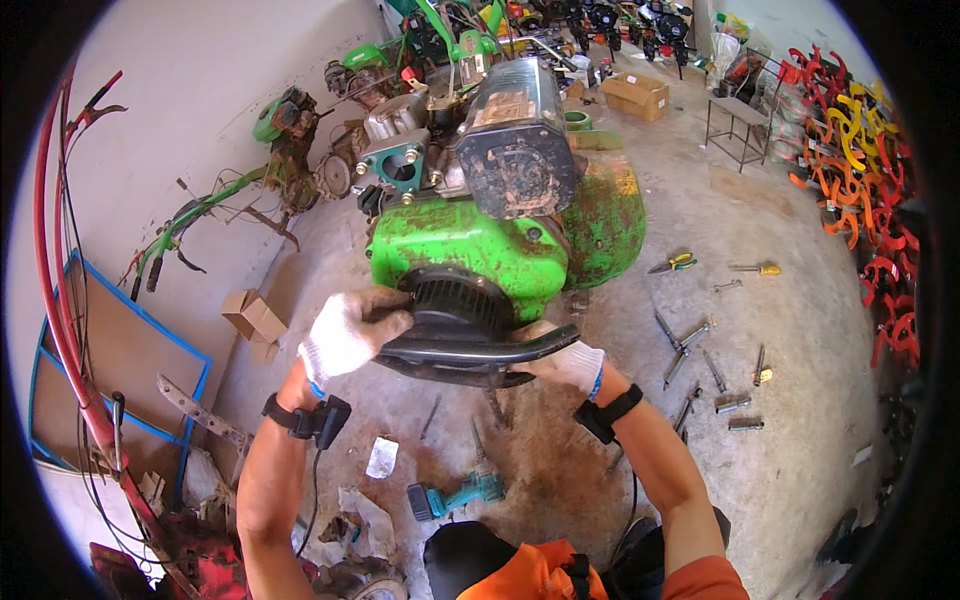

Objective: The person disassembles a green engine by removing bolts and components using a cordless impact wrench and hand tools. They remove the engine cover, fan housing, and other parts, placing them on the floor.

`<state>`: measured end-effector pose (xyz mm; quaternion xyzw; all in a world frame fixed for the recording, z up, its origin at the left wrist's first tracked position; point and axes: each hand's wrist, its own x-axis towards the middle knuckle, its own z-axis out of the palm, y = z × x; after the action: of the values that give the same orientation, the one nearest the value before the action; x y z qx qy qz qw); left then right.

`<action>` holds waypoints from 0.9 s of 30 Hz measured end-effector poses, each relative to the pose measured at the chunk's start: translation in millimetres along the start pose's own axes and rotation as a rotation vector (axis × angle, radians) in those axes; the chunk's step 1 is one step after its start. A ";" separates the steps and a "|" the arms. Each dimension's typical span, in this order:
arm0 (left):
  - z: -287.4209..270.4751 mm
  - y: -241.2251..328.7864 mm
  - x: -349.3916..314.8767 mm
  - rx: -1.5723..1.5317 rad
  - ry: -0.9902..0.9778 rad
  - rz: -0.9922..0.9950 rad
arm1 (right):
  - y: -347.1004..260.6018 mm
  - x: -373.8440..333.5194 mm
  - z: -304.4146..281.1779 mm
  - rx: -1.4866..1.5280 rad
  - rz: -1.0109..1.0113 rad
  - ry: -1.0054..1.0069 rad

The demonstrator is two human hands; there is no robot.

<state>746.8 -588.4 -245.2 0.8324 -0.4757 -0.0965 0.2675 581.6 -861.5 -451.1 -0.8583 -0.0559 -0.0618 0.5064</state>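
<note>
A small engine with a dirt-stained green cover [455, 240] stands before me, a black finned grille [460, 300] on its near side. A curved black bar [480, 351] crosses in front of the grille. My left hand [352, 330], in a white knit glove, is closed at the grille's left edge; whatever its fingertips pinch is too small to make out. Under the bar's right end, my gloved right hand [562, 362] grips it from behind, its fingers partly hidden. Above the cover sit a scuffed black box-shaped part [515, 165] and a metal flange with a triangular opening [398, 168].
A teal cordless drill [470, 493] lies on the floor near my knees. To the right are pliers [673, 263], a screwdriver [756, 269] and several sockets and wrenches [683, 345]. Cardboard boxes [636, 95], orange curved blades [850, 150] and green machine parts [225, 190] stand around.
</note>
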 end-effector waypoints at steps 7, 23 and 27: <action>-6.3 -2.1 -6.5 0.013 -0.058 -0.114 | -12.2 -9.5 -65.0 -0.184 0.065 -0.259; -9.9 -33.0 46.7 -0.567 0.000 0.014 | -6.0 -0.6 -59.2 0.226 -0.059 0.317; -11.3 -27.3 49.1 -0.486 0.105 -0.170 | -8.2 -4.2 -65.3 0.327 -0.014 0.407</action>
<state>797.7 -614.8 -245.8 0.7845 -0.3524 -0.1869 0.4749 572.9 -914.9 -413.3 -0.7344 0.0319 -0.2270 0.6388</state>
